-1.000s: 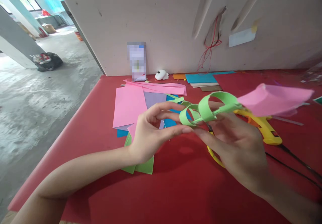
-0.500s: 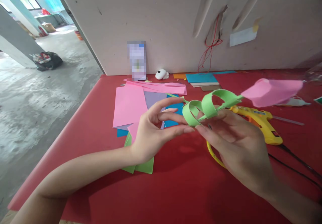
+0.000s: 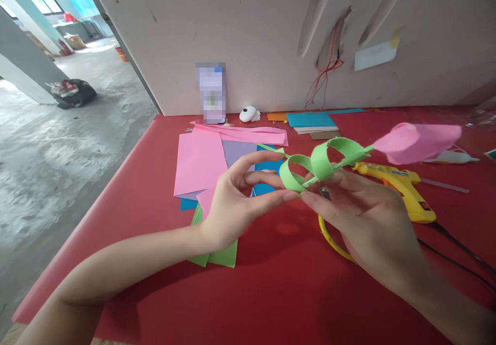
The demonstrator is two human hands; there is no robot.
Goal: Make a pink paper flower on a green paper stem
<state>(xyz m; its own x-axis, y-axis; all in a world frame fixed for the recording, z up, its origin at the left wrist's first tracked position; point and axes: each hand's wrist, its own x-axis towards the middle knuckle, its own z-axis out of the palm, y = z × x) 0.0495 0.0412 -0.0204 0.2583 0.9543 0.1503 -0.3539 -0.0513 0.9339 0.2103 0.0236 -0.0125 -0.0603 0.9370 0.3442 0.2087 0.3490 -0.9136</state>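
A paper flower (image 3: 416, 143) with a pink bud is held up above the table, its green stem slanting down to the left. Two curled green paper loops (image 3: 323, 161) sit along that stem. My left hand (image 3: 242, 200) pinches the lower loop near the stem's end between thumb and fingers. Close beside it, my right hand (image 3: 368, 221) grips the stem from below, its thumb tip near the left thumb. Behind the right hand lie a yellow glue gun (image 3: 403, 185) and a yellow ring-shaped handle (image 3: 329, 239), partly covered.
Pink paper sheets (image 3: 199, 164), a purple sheet (image 3: 240, 154) and green sheets (image 3: 225, 252) lie on the red table (image 3: 271, 293). A phone (image 3: 212, 94) leans on the wall beside a white rounded object (image 3: 249, 113). Blue paper (image 3: 309, 120) lies by the wall. A black cord (image 3: 461, 241) runs right.
The lower green loop has shifted slightly and looks rounder and more open. The pink bud has moved a little to the left. Both hands keep nearly the same position.
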